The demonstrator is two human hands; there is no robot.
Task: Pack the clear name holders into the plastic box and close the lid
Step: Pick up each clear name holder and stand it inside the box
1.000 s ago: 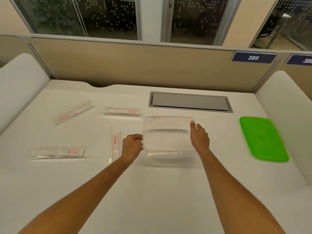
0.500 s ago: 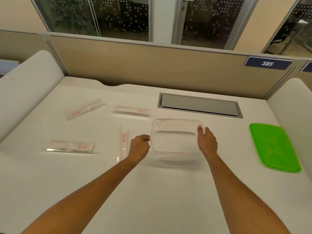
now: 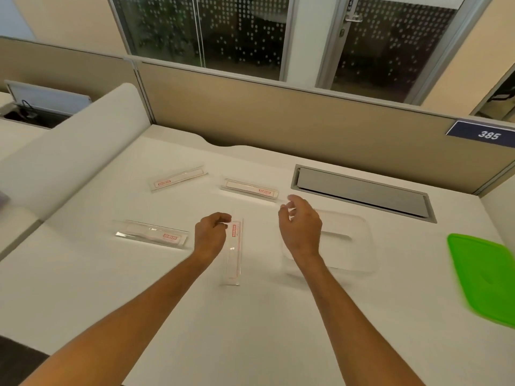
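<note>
Several clear name holders with red labels lie flat on the white desk: one upright-lying strip at the centre, one at the left, one at the far left, one at the far centre. My left hand hovers at the top end of the centre holder, fingers curled, touching or nearly touching it. My right hand is open above the left edge of the clear plastic box, holding nothing. The green lid lies at the right.
A grey cable hatch is set into the desk behind the box. Beige partition walls close the back; white curved side dividers flank the desk. A sign reading 385 hangs at the back right.
Both hands have let go of the clear box and moved left. The left hand now sits at the centre holder; the right hand hangs open over the box's left edge. The view has shifted left.
</note>
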